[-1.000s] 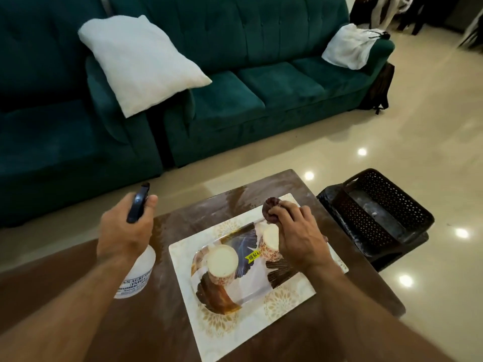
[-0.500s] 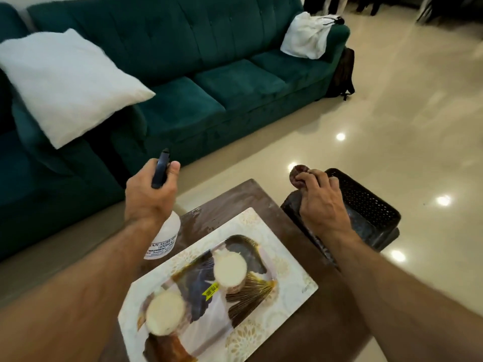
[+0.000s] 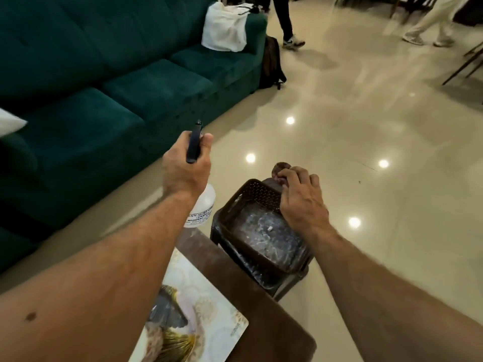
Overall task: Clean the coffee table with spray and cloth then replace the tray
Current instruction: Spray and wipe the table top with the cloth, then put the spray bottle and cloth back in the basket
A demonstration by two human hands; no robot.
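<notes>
Spray bottle (image 3: pixel 202 205) in left hand (image 3: pixel 184 168), right hand (image 3: pixel 300 202) over brown basket (image 3: pixel 251 197).

Dark green sofa (image 3: pixel 117 82) fills far left, w/ white cloth bag (image 3: pixel 224 28) on its far armrest & corner of a white cushion (image 3: pixel 10 124) at left edge. Dark backpack (image 3: pixel 271 64) leans on sofa's far end. Glossy beige floor (image 3: pixel 366 126) w/ ceiling-light reflections. Brown perforated basket (image 3: pixel 251 197) sits on a dark stool (image 3: pixel 287 286), near centre. Two people's legs far back; a sneaker (image 3: pixel 294 43) is visible
</notes>
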